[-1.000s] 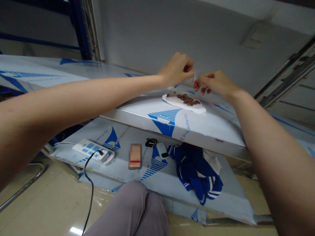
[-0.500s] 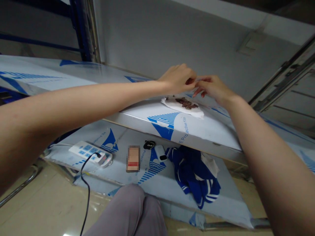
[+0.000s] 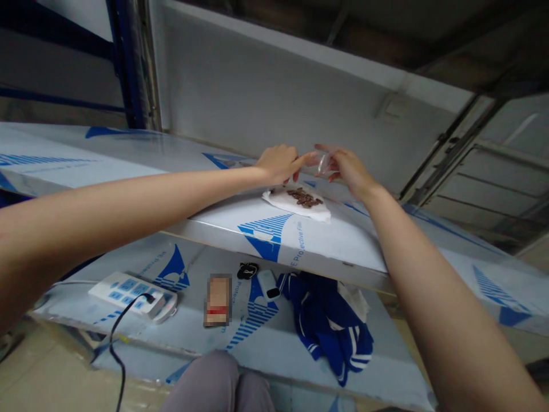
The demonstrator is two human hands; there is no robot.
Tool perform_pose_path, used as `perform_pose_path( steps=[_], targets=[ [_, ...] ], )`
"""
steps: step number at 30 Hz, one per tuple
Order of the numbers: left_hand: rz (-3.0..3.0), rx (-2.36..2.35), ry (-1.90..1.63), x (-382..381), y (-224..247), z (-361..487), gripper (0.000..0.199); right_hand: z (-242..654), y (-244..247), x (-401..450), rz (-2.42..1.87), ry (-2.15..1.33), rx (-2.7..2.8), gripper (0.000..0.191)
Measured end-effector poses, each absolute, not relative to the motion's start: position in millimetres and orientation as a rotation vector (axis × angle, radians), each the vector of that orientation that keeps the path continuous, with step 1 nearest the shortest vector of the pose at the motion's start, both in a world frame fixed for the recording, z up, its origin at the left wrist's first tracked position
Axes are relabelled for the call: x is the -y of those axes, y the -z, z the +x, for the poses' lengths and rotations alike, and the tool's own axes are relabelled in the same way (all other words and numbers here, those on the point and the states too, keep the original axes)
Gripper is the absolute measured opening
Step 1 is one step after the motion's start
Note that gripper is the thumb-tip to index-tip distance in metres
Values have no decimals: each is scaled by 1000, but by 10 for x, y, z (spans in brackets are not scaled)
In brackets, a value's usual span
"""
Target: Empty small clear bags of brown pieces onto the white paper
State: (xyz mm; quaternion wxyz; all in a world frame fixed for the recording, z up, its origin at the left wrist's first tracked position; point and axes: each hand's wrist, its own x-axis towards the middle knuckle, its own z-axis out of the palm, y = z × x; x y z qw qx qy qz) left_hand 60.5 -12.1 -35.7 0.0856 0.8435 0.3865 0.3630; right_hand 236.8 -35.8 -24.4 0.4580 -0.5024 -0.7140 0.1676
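Small brown pieces (image 3: 305, 198) lie in a heap on a white tissue (image 3: 319, 214), which rests on the film-covered upper shelf (image 3: 214, 226). My left hand (image 3: 281, 163) is just behind the tissue, its index finger stretched towards my right hand and the other fingers bent down. Nothing shows in it. My right hand (image 3: 343, 166) holds a small clear plastic piece (image 3: 323, 163) between thumb and fingers, above the far right side of the tissue. The left index fingertip is close to this plastic; whether they touch is unclear.
On the lower shelf (image 3: 193, 326) are a white power strip (image 3: 132, 294) with a black cable, a blurred-out flat object (image 3: 218, 300), a black item (image 3: 247, 270), a white device (image 3: 268, 284) and blue clothing with white stripes (image 3: 326, 320). Metal rails (image 3: 450, 143) stand at right.
The view has shifted, so the shelves sit lower and further left. My hands have moved slightly apart, my left index finger has stretched out, and the clear plastic now shows in my right hand.
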Motion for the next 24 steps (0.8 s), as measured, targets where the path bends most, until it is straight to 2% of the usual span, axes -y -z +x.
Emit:
perform_pose_path(
  steps=[4,10,19,24],
  targets=[
    [2400,-1212,-1145,89,332,587,56,2343,245,399,-1196,-434,1767,44],
    [2029,-994,-1048,21,370,579,34,2326,250,426,-1175,-434,1805,42],
    [1624,-821,-1176,110,354,544,3,2316,279,426,-1269,-631,1888,36],
    [1564,-816,-1252,53,341,520,7,2328,272,458,-1372,-695,1911,20]
  ],
)
